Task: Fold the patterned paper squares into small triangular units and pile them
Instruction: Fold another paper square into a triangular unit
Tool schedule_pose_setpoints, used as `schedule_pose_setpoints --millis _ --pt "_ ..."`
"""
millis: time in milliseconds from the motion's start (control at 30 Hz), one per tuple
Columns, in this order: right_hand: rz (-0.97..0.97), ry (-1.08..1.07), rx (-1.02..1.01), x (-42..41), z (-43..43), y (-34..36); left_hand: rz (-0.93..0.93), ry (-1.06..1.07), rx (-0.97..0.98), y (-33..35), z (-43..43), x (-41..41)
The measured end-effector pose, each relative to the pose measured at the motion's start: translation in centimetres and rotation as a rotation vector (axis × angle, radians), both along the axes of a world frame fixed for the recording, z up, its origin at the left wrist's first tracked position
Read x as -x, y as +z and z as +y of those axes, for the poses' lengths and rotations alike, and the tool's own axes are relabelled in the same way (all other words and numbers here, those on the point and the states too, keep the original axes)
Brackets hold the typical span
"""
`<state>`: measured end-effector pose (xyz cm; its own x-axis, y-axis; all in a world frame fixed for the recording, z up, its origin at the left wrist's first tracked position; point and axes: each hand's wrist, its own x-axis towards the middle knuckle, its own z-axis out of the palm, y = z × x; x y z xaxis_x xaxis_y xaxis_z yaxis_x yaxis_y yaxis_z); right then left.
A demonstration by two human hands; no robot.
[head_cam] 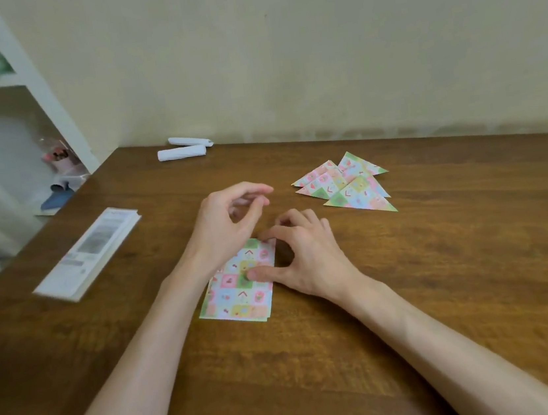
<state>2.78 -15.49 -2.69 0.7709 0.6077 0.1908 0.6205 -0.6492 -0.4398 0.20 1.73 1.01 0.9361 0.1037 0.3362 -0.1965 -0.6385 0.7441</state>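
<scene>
A small stack of patterned paper squares (238, 294) lies on the wooden table (448, 289) in front of me. My right hand (306, 255) rests on the stack: its thumb presses the top sheet and its index finger touches the sheet's far right corner. Just above the stack's far left part hovers my left hand (229, 223), its fingers loosely curled, with nothing visible in it. Several folded patterned triangles (345, 183) lie in a loose pile to the far right of my hands.
Two white paper rolls (182, 149) lie near the wall at the table's back. A stack of white printed leaflets (88, 254) sits at the left edge. A white shelf unit (25, 75) with small items stands beyond the table's left side.
</scene>
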Motion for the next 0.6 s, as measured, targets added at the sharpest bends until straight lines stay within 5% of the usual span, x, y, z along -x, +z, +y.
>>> schedule_pose_setpoints --millis 367,600 --pt "0.094 -0.024 0.012 0.29 0.33 0.95 0.030 0.044 -0.014 -0.03 0.25 -0.10" --pt "-0.017 -0.020 -0.004 0.43 0.15 0.62 0.011 0.049 -0.026 -0.30 0.38 -0.30"
